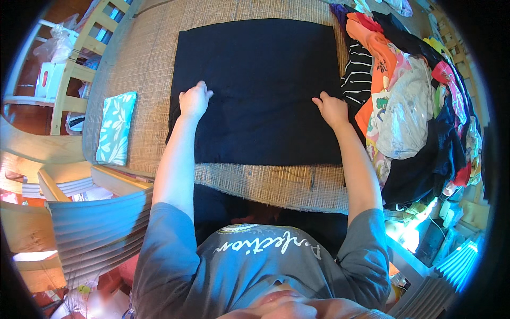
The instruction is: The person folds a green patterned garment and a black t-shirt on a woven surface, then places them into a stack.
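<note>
A black cloth garment (255,91) lies spread out, roughly rectangular, on the woven straw mat (151,60) in front of me. My left hand (196,99) rests on its left part, fingers bent and pointing away from me. Over by the right edge, my right hand (331,107) touches the same black cloth, with thumb and forefinger near each other. Whether either hand pinches the fabric cannot be told from this view. Both forearms cross the near part of the cloth.
A folded turquoise cloth with white leaf shapes (116,128) lies on the mat's left side. A heap of mixed clothes (402,103) fills the right side. Wooden bed rails (77,65) stand at the left, and a corrugated panel (99,227) is at the lower left.
</note>
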`<state>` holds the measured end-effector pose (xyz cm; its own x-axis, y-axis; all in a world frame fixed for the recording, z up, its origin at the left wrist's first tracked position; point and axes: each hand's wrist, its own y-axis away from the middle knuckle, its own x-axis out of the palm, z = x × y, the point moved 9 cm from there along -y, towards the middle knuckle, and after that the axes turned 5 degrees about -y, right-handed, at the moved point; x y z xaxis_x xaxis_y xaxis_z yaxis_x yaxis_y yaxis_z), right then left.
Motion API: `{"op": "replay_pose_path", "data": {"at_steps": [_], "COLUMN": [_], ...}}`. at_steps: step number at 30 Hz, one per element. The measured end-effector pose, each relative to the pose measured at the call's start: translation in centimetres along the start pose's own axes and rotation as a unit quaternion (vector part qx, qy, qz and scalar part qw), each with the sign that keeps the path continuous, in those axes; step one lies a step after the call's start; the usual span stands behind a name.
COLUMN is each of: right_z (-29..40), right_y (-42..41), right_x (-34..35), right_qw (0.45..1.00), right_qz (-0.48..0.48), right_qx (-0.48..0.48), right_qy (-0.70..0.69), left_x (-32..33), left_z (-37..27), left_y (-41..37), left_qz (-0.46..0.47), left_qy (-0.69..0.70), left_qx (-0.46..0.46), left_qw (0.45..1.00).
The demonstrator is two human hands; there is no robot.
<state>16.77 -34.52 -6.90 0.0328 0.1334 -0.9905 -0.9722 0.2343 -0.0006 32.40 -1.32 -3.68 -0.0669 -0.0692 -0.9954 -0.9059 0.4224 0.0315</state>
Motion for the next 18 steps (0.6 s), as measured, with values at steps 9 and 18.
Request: {"op": "replay_pose_path", "data": {"at_steps": [9,18], "right_z": [1.2,3.0], "right_y": [-0.4,-2.1], "right_x": [-1.6,0.4], "right_qw": [0.997,0.988], "right_qz": [-0.069,-0.146], "right_qx": [-0.027,-0.023], "right_qy": [-0.009,0.046], "left_x": [0.9,2.0], "left_z": [1.5,2.4], "left_y": [0.5,0.8], "left_qz": [-0.12,-0.111], "left_qy": [0.063,0.009], "left_qx": [-0.026,0.006], "left_qw": [0.99,0.994]}}
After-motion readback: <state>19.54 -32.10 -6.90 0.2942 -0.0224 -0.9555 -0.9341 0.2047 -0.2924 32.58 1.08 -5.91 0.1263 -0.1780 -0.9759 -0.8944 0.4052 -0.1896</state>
